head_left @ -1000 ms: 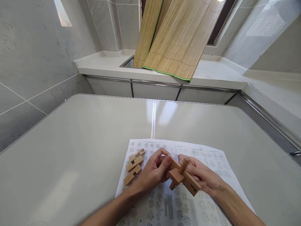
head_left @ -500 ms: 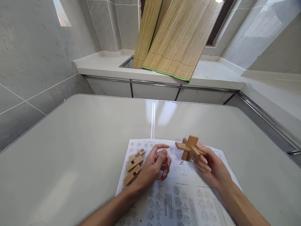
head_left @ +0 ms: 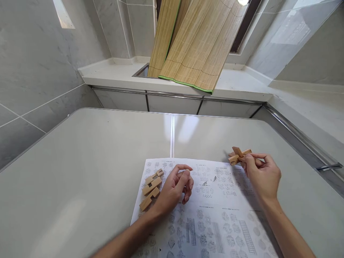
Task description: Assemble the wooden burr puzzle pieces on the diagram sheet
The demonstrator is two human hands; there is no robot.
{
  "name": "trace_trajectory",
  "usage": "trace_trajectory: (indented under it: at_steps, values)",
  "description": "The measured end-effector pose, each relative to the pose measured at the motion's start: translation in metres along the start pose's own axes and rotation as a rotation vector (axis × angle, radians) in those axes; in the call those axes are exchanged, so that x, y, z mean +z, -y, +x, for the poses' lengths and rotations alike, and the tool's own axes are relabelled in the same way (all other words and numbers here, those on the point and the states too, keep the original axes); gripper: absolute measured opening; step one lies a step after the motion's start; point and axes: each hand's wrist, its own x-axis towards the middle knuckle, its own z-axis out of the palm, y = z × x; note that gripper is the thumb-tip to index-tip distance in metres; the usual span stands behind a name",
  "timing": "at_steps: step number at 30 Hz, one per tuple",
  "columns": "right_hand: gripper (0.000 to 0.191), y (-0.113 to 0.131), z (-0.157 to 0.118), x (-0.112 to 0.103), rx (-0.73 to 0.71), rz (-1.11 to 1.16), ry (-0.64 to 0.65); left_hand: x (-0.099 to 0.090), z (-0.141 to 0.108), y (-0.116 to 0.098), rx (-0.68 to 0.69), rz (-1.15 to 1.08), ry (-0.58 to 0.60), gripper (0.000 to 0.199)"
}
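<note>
My right hand [head_left: 262, 172] grips an interlocking wooden puzzle [head_left: 238, 157] made of crossed notched bars, with a dark number on one bar's end. The puzzle is beyond the far right edge of the printed sheet, on or just above the tabletop; I cannot tell which. My left hand [head_left: 178, 186] rests over the sheet [head_left: 209, 215], holding nothing, its fingers loosely curled and the index finger stretched out. Left of it lie three loose notched wooden blocks: one marked 3 [head_left: 159, 172], a middle one [head_left: 152, 185] and a nearer one [head_left: 149, 199].
The sheet carries rows of small printed diagrams and lies on a glossy pale table [head_left: 80, 172] with a centre seam. Behind the table, a bamboo blind [head_left: 193, 50] hangs over a white ledge [head_left: 115, 73]. Grey tiled walls [head_left: 40, 64] rise at the sides.
My right hand has moved the wooden puzzle right and away from me, off the sheet's middle to past its far edge. My left hand and the loose blocks stay put.
</note>
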Motion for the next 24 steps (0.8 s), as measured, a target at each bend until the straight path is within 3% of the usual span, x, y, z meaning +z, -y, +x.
trace_trajectory:
  at_steps: [6,14,24]
  values:
    - [0.008,0.002,0.000,-0.002,-0.032,-0.278,-0.008,0.001,-0.001,-0.001,-0.001,0.012,-0.005,0.041]
    - [0.004,0.007,-0.006,-0.001,-0.126,-0.378,0.004,0.002,-0.002,-0.003,0.012,0.027,-0.005,0.039]
    - [0.005,0.006,-0.001,-0.004,-0.102,-0.457,0.076,0.001,-0.002,-0.003,0.014,0.050,0.025,0.039]
